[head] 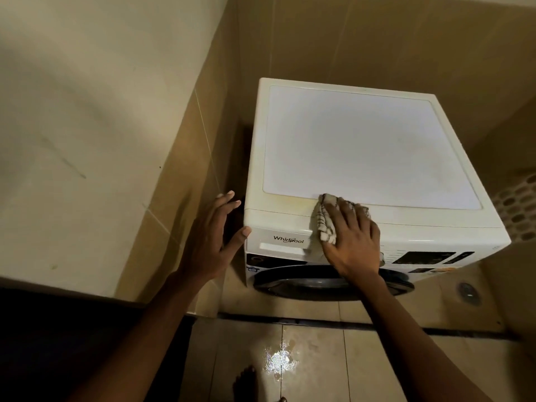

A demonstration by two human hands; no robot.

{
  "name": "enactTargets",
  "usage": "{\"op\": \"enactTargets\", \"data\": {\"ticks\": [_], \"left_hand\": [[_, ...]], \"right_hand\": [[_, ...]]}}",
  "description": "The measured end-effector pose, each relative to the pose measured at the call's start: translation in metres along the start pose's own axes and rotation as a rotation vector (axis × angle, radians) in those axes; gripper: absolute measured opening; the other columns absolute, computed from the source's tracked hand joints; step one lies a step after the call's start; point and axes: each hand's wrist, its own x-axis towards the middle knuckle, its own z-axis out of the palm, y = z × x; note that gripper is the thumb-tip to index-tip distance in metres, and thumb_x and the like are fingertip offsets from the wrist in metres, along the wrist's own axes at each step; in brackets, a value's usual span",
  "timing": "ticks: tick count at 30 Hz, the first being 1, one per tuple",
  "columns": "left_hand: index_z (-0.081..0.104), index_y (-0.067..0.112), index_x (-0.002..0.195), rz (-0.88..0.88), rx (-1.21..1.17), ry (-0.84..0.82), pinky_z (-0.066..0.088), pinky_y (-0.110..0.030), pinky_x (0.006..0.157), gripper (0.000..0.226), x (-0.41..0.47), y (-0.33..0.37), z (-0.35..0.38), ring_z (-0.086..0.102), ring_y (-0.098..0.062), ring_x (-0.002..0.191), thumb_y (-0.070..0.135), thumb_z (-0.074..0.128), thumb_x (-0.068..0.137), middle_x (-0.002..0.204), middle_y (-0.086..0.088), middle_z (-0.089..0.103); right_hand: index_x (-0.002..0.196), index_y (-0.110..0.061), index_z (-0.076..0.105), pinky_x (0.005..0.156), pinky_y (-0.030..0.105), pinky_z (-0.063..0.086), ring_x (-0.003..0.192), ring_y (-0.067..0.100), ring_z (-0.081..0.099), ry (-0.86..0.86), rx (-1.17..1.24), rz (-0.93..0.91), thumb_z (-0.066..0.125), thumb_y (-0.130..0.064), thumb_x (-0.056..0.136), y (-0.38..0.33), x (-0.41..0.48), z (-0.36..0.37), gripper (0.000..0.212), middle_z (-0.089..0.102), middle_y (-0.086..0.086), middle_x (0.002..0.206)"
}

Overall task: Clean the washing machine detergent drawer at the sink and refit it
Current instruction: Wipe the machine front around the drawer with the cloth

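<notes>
1 detergent drawer (282, 243), white and bearing the Whirlpool logo, sits flush in the upper front of 1 washing machine (362, 146). It lies just left of the right hand (352, 236) and just right of the left thumb. The right hand lies flat, fingers spread and nearly straight, pressing 1 checked cloth (323, 224) onto the machine's front top edge. The cloth shows beyond the fingertips and on the thumb side, its lower fold hanging at the drawer's right end. The left hand (211, 242) is open and holds nothing: its fingers extend beside the machine's left side panel, and the thumb tip touches the front left corner. Below the right wrist is 1 dark round door (304, 282); right of that wrist, 1 dark control panel (420, 257). Nearer the person, 1 wet patch (280, 359) glints on the tiled floor, between the 2 forearms, with 1 bare foot (246, 384) beside it. 1 round floor drain (467, 293) lies right of the right forearm.
</notes>
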Motion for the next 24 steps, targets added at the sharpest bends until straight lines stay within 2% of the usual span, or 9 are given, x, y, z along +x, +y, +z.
{"op": "enactTargets", "data": {"ticks": [2, 4, 8, 11, 13, 16, 20, 22, 24], "left_hand": [[0.053, 0.012, 0.138, 0.002, -0.035, -0.003, 0.035, -0.038, 0.115, 0.055, 0.005, 0.0, -0.001, 0.036, -0.017, 0.144, 0.048, 0.051, 0.096, 0.152, -0.002, 0.046], [0.053, 0.01, 0.137, 0.007, -0.06, 0.005, 0.035, -0.035, 0.115, 0.055, 0.009, 0.002, -0.001, 0.037, -0.017, 0.144, 0.047, 0.049, 0.097, 0.15, -0.003, 0.047], [0.056, 0.009, 0.133, 0.015, -0.117, 0.05, 0.031, -0.022, 0.114, 0.054, 0.018, 0.012, 0.005, 0.04, -0.016, 0.142, 0.05, 0.044, 0.099, 0.147, -0.005, 0.051], [0.061, 0.009, 0.125, -0.027, -0.211, 0.026, 0.033, -0.02, 0.113, 0.049, 0.025, 0.016, 0.015, 0.042, -0.012, 0.139, 0.046, 0.046, 0.098, 0.142, -0.002, 0.054], [0.066, 0.008, 0.116, -0.034, -0.304, -0.028, 0.039, -0.03, 0.112, 0.046, 0.029, 0.017, 0.023, 0.047, -0.008, 0.134, 0.046, 0.048, 0.096, 0.135, 0.0, 0.059], [0.07, 0.005, 0.107, 0.012, -0.353, -0.038, 0.045, -0.037, 0.108, 0.048, 0.034, 0.016, 0.032, 0.054, -0.008, 0.128, 0.047, 0.05, 0.095, 0.122, 0.0, 0.068], [0.073, 0.005, 0.097, 0.084, -0.347, -0.1, 0.047, -0.031, 0.104, 0.053, 0.048, 0.01, 0.038, 0.056, -0.012, 0.127, 0.053, 0.053, 0.092, 0.113, 0.0, 0.072], [0.074, 0.003, 0.094, 0.125, -0.403, -0.156, 0.048, -0.025, 0.1, 0.066, 0.056, 0.004, 0.043, 0.057, -0.013, 0.127, 0.066, 0.053, 0.089, 0.109, 0.0, 0.073], [0.075, 0.004, 0.089, 0.14, -0.464, -0.161, 0.049, -0.025, 0.097, 0.073, 0.061, -0.004, 0.051, 0.06, -0.014, 0.123, 0.073, 0.05, 0.086, 0.105, -0.002, 0.074]], "right_hand": [[0.152, -0.036, 0.025, 0.118, 0.05, 0.013, 0.149, 0.03, 0.011, 0.006, 0.076, 0.103, 0.016, -0.067, 0.081, -0.018, 0.018, -0.002, 0.078, 0.021, -0.001, 0.162], [0.154, -0.034, 0.023, 0.119, 0.052, 0.008, 0.15, 0.033, 0.008, -0.004, 0.082, 0.094, 0.011, -0.068, 0.081, -0.049, 0.037, 0.003, 0.081, 0.019, 0.003, 0.163], [0.154, -0.032, 0.026, 0.12, 0.053, 0.01, 0.15, 0.033, 0.01, -0.029, 0.002, -0.275, 0.02, -0.063, 0.087, -0.099, 0.037, 0.014, 0.074, 0.022, 0.004, 0.162], [0.155, -0.036, 0.019, 0.122, 0.049, 0.011, 0.151, 0.029, 0.01, -0.014, -0.028, -0.423, 0.027, -0.059, 0.088, -0.082, 0.02, 0.018, 0.071, 0.021, -0.001, 0.163], [0.155, -0.036, 0.019, 0.12, 0.049, 0.017, 0.15, 0.028, 0.013, 0.018, -0.035, -0.393, 0.031, -0.06, 0.085, -0.059, 0.009, 0.02, 0.074, 0.022, -0.002, 0.162], [0.149, -0.031, 0.036, 0.115, 0.048, 0.025, 0.145, 0.029, 0.028, 0.105, 0.01, -0.222, 0.034, -0.061, 0.082, -0.039, 0.006, 0.019, 0.074, 0.037, 0.001, 0.155], [0.13, -0.025, 0.053, 0.103, 0.045, 0.032, 0.127, 0.028, 0.045, 0.283, 0.052, -0.075, 0.037, -0.054, 0.082, -0.033, 0.018, 0.017, 0.059, 0.056, 0.001, 0.132], [0.124, -0.022, 0.055, 0.103, 0.047, 0.034, 0.12, 0.03, 0.049, 0.348, 0.065, -0.066, 0.037, -0.051, 0.082, -0.03, 0.021, 0.019, 0.055, 0.059, 0.003, 0.121], [0.124, -0.021, 0.056, 0.107, 0.049, 0.033, 0.116, 0.032, 0.05, 0.401, 0.043, -0.074, 0.036, -0.049, 0.083, -0.028, 0.022, 0.026, 0.053, 0.059, 0.004, 0.117]]}}
